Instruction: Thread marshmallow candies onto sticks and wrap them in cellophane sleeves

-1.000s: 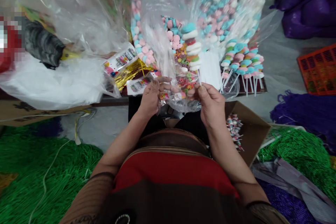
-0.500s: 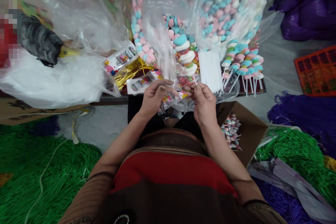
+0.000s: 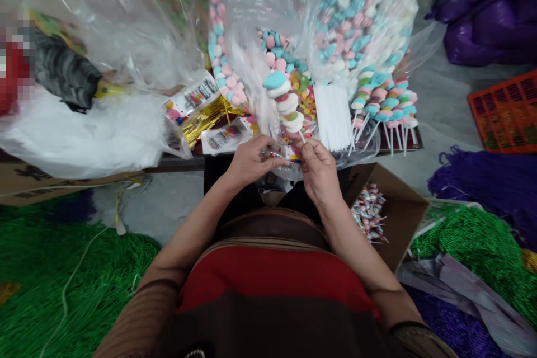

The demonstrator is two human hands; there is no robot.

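My right hand [image 3: 318,169] pinches the white stick of a candy skewer [image 3: 284,99] stacked with blue, white and coloured sweets, tilted up and to the left. My left hand [image 3: 250,160] is closed in a pinch just left of the stick's lower end, on a small piece I cannot make out. Both hands hover over a clear bag of small ring-shaped candies [image 3: 300,89] at the table's front edge. Beside it lies a bundle of white sticks [image 3: 333,117].
Finished skewers [image 3: 384,102] lie at the right of the table. Big clear bags of pastel sweets [image 3: 356,17] stand behind. Gold twist ties [image 3: 205,117] and printed cards [image 3: 224,137] lie left. A cardboard box [image 3: 396,207] of wrapped lollipops sits by my right knee. Green strands [image 3: 62,291] cover the floor.
The skewer has tilted further left and moved down and left with my right hand. My left hand has closed into a pinch and come in against the stick's lower end.
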